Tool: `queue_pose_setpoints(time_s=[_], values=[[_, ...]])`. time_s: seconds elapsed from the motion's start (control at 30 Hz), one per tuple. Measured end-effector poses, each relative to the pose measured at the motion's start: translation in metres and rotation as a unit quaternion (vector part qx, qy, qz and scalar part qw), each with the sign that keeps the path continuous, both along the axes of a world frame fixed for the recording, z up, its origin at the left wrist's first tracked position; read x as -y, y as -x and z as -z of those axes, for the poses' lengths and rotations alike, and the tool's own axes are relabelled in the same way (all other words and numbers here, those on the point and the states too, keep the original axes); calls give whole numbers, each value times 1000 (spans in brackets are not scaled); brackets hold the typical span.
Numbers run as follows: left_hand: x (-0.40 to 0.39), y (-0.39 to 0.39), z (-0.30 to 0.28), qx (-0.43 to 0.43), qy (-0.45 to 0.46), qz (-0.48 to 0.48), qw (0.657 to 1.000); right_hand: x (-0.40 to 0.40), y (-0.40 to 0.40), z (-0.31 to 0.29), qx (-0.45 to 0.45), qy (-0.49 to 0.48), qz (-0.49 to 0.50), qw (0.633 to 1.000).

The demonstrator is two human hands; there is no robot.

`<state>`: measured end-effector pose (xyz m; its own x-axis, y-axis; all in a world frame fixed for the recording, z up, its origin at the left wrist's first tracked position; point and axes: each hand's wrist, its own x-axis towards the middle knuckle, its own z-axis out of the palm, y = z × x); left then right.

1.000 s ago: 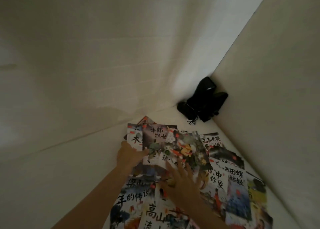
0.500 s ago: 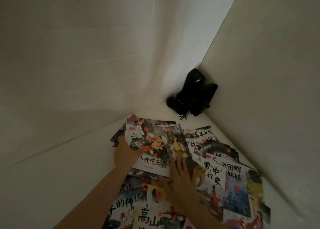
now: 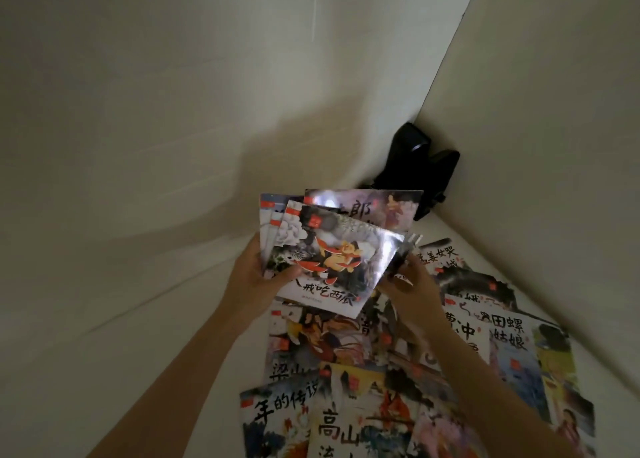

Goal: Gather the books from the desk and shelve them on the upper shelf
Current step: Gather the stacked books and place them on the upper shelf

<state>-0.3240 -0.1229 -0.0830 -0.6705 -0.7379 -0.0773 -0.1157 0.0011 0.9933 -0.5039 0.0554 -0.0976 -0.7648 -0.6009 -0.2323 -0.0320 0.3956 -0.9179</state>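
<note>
Several thin picture books with colourful covers lie spread over the white desk (image 3: 173, 353). I hold a fanned stack of picture books (image 3: 332, 249) lifted off the desk. My left hand (image 3: 258, 281) grips the stack's left edge, thumb on the top cover. At the stack's right edge my right hand (image 3: 412, 288) holds it, fingers tucked under. More loose books (image 3: 360, 419) lie flat below my forearms, and others (image 3: 502, 333) spread to the right. The upper shelf is out of view.
A black device (image 3: 419, 170) with a cable stands in the far corner where two white walls meet. The right wall (image 3: 554, 146) runs close beside the books. Bare desk surface stretches to the left.
Both hands have lifted the gathered stack off the desk and tilted it up; earlier my right hand lay flat on the books, now it holds the stack's right edge.
</note>
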Motion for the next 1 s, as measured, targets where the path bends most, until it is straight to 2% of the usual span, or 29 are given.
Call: queue_pose_setpoints(time_s=[0.03,0.1,0.17,0.23,0.37,0.47,0.53,0.67,0.8,0.9,1.0], values=[[-1,0,2,9,1,9,1000,2,-7,0,-15,17,11,1000],[-6,2,9,39,1,50,998,0,-21,6,26,52,21,998],[-11,5,23,66,-18,93,993,-6,-30,22,88,33,9,996],[-14,6,35,76,-36,100,992,-10,-31,41,93,8,0,996],[-18,13,39,47,-27,52,997,-12,-27,44,66,31,40,997],[-23,17,37,15,-5,28,999,-13,-33,42,11,32,-30,999],[-24,17,39,14,-14,30,999,-9,-38,47,-43,13,-35,998],[-27,20,44,45,-40,27,998,7,-49,51,-62,19,49,997],[-25,20,34,59,-78,17,995,25,-56,45,-140,-71,91,983],[-7,-9,20,120,-62,-26,990,37,-72,24,-141,-50,34,988],[18,-60,17,264,-48,10,963,46,-106,16,-121,-81,-54,988]])
